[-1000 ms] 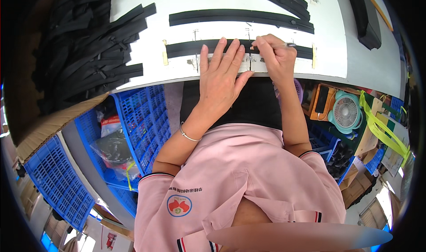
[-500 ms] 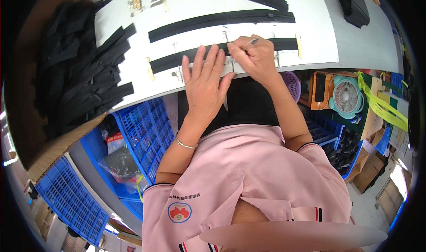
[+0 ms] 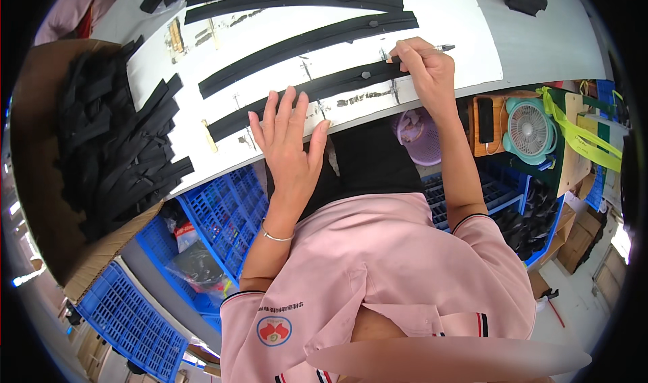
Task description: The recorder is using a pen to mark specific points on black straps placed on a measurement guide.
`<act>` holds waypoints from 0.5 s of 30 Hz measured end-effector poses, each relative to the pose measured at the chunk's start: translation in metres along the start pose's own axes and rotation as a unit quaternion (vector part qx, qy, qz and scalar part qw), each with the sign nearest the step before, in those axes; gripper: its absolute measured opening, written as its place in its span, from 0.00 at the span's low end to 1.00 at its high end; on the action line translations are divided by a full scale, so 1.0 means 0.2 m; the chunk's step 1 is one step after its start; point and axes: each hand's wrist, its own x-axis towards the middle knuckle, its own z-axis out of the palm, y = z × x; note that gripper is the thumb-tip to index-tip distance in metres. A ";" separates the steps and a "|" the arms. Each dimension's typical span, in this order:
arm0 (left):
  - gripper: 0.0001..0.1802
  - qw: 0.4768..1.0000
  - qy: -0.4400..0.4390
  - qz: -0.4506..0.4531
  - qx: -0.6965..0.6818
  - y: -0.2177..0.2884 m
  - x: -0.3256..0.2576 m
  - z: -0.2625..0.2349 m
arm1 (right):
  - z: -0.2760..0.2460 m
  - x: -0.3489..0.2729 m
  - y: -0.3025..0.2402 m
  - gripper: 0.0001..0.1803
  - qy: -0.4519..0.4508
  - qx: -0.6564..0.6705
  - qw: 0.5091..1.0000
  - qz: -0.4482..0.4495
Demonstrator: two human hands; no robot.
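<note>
The left hand (image 3: 289, 140) lies flat and open, fingers spread, on the near black strip (image 3: 304, 94). Further along that strip, the right hand (image 3: 425, 72) pinches a pen (image 3: 442, 47) just above it.

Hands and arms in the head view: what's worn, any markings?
Both hands are bare: no gloves on the left hand or the right hand. A thin silver bracelet circles the left wrist. The forearms are uncovered; short pink sleeves end above the elbows, each with a dark trim line at the cuff. No rings can be made out.
</note>
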 end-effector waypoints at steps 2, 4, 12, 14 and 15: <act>0.25 0.999 0.007 0.008 -0.033 0.05 0.04 0.03 | 0.00 0.00 0.00 0.14 0.007 -0.005 1.000 -0.007; 0.20 0.995 0.027 0.032 -0.085 0.12 0.13 0.08 | 0.00 0.00 0.00 0.13 0.015 -0.010 1.000 -0.016; 0.11 0.990 0.035 0.077 -0.112 0.24 0.30 0.31 | 0.02 0.01 0.01 0.12 0.003 -0.027 0.997 -0.067; 0.09 0.990 0.043 0.079 -0.112 0.24 0.31 0.32 | 0.02 0.01 0.01 0.12 0.007 -0.050 0.996 -0.068; 0.09 0.990 0.041 0.080 -0.111 0.24 0.31 0.32 | 0.02 0.01 0.01 0.12 0.007 -0.075 0.995 -0.070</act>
